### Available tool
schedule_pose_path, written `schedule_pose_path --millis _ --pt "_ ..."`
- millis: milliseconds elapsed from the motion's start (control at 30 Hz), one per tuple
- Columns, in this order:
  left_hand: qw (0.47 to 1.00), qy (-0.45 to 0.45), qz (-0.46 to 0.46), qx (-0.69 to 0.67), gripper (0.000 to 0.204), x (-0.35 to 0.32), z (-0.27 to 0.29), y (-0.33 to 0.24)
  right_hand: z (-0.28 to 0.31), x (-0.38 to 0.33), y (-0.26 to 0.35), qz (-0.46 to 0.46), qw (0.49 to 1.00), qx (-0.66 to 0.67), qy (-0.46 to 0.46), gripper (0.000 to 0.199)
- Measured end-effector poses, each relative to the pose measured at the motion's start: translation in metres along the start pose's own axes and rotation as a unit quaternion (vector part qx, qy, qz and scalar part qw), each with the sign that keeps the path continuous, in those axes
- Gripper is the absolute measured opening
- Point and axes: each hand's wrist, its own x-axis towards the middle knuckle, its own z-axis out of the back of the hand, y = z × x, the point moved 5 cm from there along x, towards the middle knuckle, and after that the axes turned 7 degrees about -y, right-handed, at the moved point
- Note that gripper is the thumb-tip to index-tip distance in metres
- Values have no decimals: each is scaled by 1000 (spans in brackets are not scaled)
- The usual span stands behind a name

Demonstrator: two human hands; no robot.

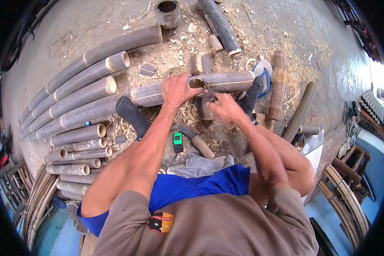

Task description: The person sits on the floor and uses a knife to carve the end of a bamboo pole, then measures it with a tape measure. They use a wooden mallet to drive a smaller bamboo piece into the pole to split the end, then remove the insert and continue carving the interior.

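A long bamboo pole (pixel 153 94) lies crosswise in front of me, resting over a shorter bamboo piece (pixel 205 112). A rounded hole (pixel 197 82) is cut in the pole's upper side. My left hand (pixel 177 88) grips the pole just left of this hole, with its thumb near the rim. My right hand (pixel 227 109) is closed around a slim, dark-bladed hand tool (pixel 209 91), whose blade points up toward the hole's right edge. Its handle is mostly hidden in my fist, so its exact kind cannot be told. My feet in dark socks are on either side.
Several long bamboo poles (pixel 87 87) lie to the left, above stacked shorter lengths (pixel 74 170). Chips cover the floor. Near my legs are a green-and-black tape measure (pixel 178 142) and a wooden-handled tool (pixel 202 146). A blue-and-white sandal (pixel 264 77) is beside my right foot.
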Motion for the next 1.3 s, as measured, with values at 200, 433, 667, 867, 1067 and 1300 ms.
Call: schedule_pose_path --millis 200,433,667,867,1067,1300 --pt "999 14 41 1 66 2 -13 -3 49 60 34 133 957 -192 173 43" --pt "989 136 -61 -25 84 6 11 8 19 36 13 118 986 -110 48 43" --pt "982 172 -47 58 89 2 26 27 -55 -5 16 23 996 53 -63 49" --pt "991 103 -71 40 68 -8 1 53 -110 9 65 -152 852 479 -143 30" --pt "994 67 -75 39 58 -9 -5 59 -121 57 89 -207 535 809 -131 26" --pt "974 -37 -64 -216 69 27 45 -1 -50 -25 11 -156 915 372 -20 55"
